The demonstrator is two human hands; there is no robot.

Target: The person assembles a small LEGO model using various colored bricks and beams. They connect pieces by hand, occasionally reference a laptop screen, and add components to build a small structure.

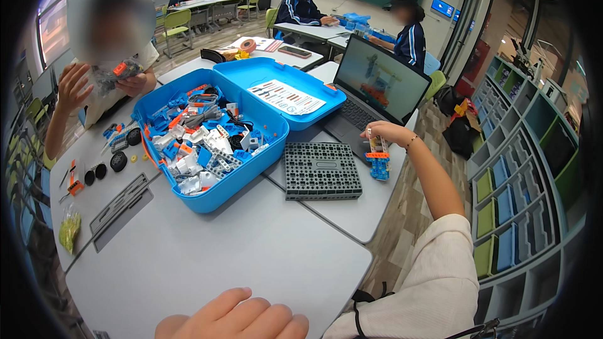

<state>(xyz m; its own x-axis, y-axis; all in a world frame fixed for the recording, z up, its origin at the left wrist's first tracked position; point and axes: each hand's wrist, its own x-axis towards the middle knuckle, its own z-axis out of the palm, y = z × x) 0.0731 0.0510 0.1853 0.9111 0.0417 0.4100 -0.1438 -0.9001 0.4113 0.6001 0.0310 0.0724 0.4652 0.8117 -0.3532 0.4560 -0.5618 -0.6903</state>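
Note:
My right hand (391, 133) reaches out to the right side of the table, beside the laptop (359, 110). Its fingers are closed round the top of a small building-block model (378, 162) with white, orange and blue pieces. Close to my body, at the table's near edge, my left hand (242, 317) is curled with knuckles up; whatever lies inside it is hidden. Between the hands sits a dark grey studded baseplate (323, 172). Left of that stands an open blue storage box (232, 185), full of loose white, blue, grey and orange building pieces.
Across the table at the left, a person (119, 88) holds a grey part with an orange piece. Black wheels (118, 161), grey flat strips (119, 210) and a yellow-green bag (70, 232) lie at the left. Grey shelving (512, 182) lines the right.

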